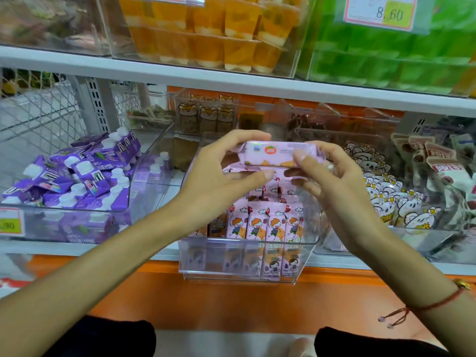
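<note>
While both hands grip it, pink packet (277,153) spans between them

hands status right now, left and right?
left hand: grips the left end of the pink snack packs.
right hand: grips the right end of the same packs.

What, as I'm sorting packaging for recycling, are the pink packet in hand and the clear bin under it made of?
The pink packet looks like thin glossy plastic film: printed, shiny, creased at one end. The bin looks like rigid clear plastic, perhaps acrylic: see-through walls, bright thick edges.
</note>
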Available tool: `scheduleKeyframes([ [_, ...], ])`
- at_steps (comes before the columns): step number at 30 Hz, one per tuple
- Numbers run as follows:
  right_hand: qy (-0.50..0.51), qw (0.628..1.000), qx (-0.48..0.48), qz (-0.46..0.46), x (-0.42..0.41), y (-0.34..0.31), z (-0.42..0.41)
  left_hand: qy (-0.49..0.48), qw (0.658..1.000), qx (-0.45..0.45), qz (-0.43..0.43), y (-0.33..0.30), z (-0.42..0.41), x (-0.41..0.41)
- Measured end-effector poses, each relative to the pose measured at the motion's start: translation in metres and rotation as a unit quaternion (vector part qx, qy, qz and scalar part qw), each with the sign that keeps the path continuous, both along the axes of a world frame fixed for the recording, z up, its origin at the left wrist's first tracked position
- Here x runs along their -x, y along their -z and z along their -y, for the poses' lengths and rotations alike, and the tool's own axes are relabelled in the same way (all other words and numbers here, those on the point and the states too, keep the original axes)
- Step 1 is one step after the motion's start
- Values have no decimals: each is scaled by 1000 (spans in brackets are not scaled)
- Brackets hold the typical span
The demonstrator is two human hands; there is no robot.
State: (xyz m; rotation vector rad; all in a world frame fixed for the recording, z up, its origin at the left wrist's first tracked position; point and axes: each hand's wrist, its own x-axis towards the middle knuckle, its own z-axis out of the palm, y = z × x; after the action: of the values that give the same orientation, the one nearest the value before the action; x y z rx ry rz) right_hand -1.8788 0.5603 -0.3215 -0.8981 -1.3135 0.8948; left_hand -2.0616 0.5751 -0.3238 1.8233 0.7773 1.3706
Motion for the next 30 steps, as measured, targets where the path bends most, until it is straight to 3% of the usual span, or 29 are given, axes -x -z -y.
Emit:
scheduleKeyframes([
  [4,5,999,32,-24,-1,-3,-2,-18,999,-22,-38,-2,-1,2],
  [6,39,998,41,25,0,-1,-3,-35,999,-10,-18,-6,-4,5],
  [8,113,985,-3,131,-2,2,-3,-72,997,-4,11,-8,-8,10],
  [10,159,944,-101,272,-3,4,-1,-116,993,8,35,-9,-12,14],
  [12,135,893,-157,400,0,9,0,-144,989,7,26,-6,-16,17],
  [16,75,797,-140,583,8,21,-2,-143,984,-4,-104,3,-19,16],
  [20,64,714,-139,683,9,27,-5,-160,960,-37,-225,5,-18,16],
  [30,30,732,-116,670,2,22,-3,-111,908,-83,-395,-26,-31,0],
])
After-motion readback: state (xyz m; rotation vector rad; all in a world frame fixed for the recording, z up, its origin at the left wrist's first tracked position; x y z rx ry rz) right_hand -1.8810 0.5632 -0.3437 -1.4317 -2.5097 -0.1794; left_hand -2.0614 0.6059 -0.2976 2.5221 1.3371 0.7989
